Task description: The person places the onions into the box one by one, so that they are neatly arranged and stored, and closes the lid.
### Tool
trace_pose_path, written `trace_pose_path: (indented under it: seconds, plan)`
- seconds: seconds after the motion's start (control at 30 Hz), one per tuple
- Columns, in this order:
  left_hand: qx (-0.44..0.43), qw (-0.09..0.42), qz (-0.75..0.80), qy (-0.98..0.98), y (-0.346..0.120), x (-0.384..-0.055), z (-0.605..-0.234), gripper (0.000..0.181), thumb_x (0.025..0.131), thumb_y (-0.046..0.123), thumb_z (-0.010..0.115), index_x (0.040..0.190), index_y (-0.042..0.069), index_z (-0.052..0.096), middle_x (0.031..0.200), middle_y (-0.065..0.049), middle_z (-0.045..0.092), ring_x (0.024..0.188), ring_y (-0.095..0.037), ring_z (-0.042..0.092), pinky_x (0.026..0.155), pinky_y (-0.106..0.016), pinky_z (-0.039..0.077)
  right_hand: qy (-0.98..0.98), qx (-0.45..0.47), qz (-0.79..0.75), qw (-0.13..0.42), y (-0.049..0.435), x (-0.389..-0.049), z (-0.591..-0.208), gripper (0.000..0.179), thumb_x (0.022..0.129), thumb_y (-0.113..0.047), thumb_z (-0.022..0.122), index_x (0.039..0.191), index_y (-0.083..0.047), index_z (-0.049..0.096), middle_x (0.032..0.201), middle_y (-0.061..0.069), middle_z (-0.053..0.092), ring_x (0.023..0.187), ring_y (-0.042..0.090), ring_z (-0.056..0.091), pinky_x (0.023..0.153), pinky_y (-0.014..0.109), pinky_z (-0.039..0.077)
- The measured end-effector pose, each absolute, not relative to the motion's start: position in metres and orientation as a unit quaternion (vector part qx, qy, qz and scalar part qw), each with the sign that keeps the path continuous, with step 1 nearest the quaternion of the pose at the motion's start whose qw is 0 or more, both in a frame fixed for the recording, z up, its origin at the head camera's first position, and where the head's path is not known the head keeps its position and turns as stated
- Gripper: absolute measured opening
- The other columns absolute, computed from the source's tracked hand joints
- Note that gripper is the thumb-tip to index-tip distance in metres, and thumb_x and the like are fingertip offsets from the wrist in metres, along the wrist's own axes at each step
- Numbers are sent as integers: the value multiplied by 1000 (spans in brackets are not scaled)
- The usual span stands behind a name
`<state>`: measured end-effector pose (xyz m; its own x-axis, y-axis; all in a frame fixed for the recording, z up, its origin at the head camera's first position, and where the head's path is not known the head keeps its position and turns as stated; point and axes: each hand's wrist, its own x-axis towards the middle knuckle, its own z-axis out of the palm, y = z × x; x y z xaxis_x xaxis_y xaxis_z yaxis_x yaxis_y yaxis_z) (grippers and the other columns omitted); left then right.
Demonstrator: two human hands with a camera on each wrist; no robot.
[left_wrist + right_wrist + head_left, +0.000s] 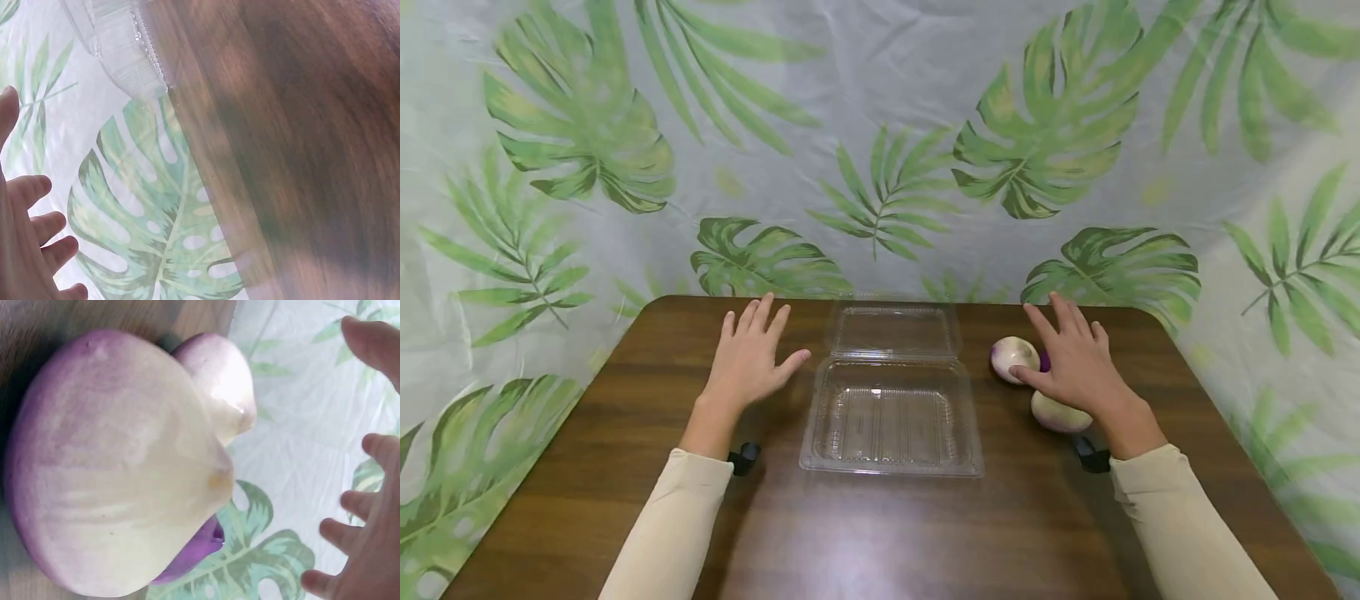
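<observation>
Cream sleeves lie nearest the head camera, entering low at left and right over a brown wood-grain worktop. Left hand: fingers spread, thumb angled toward the container, nothing held; hand just left of the container and apart from it. Right hand: likewise spread, nothing held, poised above the vegetables; in the head view its thumb overlaps one of them, but the right wrist view shows thumb and fingers apart from all the produce. Clear plastic container near the middle of the worktop, between the hands, opened out: ribbed base toward the person, lid hinged back toward the far edge. Produce right of the container: a round white-and-purple vegetable, farther back, and a second, paler vegetable, nearer the person and partly under the right hand. Right wrist view gives this second one large, purple at the broad end and tapering to a pale tip. Third item: purple object, mostly hidden behind it; kind cannot be told. Small black devices sit at the inner side of both wrists. Behind the worktop hangs pale cloth printed with green leaves, lightly creased.
</observation>
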<state>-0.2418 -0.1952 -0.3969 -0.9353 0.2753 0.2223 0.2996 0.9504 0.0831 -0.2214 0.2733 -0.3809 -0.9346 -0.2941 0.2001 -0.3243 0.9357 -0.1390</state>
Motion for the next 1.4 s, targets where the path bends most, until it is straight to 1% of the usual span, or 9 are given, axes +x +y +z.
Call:
trace_pose_path:
  seconds: [0.17,0.37,0.5,0.63,0.73,0.87,1.0,1.2,1.4]
  plan:
    - [-155,118,-67,-979,-196,-242,-397,81,96,59,49,157,10,28,166,-18,19,152,-40,20,121,-66,14,-979,168,89,76,278,-220,-377,91,88,-48,68,158,-10,22,162,29,13,145,55,17,104,81,19]
    - [-165,131,-57,-976,-207,-240,-400,74,96,45,57,155,7,32,164,-19,23,149,-41,26,119,-65,21,-977,179,96,69,280,-220,-370,86,90,-40,69,157,-9,25,160,31,17,144,56,20,101,81,24]
    - [-168,130,-56,-976,-216,-236,-403,69,96,36,60,153,6,35,163,-19,26,147,-41,30,119,-63,25,-972,188,117,74,283,-215,-367,76,90,-35,69,152,-6,34,159,30,22,143,55,23,97,82,27]
    - [-186,129,-63,-972,-223,-229,-407,66,96,31,62,151,4,38,160,-21,32,144,-43,35,115,-64,31,-965,206,134,90,290,-208,-371,66,89,-29,71,144,-3,46,154,30,32,139,54,29,93,83,31]
    - [-207,138,-86,-965,-228,-222,-410,66,94,27,64,150,2,40,156,-22,39,140,-43,42,110,-64,38,-957,224,144,115,298,-201,-376,64,85,-23,74,139,0,50,147,31,43,134,53,37,95,78,36]
    - [-237,140,-121,-954,-231,-214,-414,64,94,23,64,149,1,41,152,-21,45,136,-42,47,105,-62,44,-949,239,155,132,310,-191,-378,65,83,-17,77,139,3,49,137,28,53,127,50,46,98,67,39]
    - [-247,135,-129,-951,-233,-207,-416,63,94,22,64,149,1,42,152,-21,46,136,-41,47,104,-62,45,-948,245,151,135,320,-184,-379,66,82,-15,78,138,3,49,133,26,56,122,48,50,95,62,42]
    - [-248,141,-133,-949,-234,-203,-415,62,93,19,65,149,1,42,151,-20,46,135,-41,48,103,-61,46,-950,244,136,139,330,-179,-382,66,82,-16,78,138,3,49,132,24,56,120,45,52,92,60,44]
    - [-237,102,-171,-951,-233,-201,-414,63,95,21,62,151,3,39,155,-20,42,140,-41,43,110,-60,40,-949,247,136,141,338,-174,-383,66,83,-15,78,138,3,48,131,26,54,118,46,53,89,59,45]
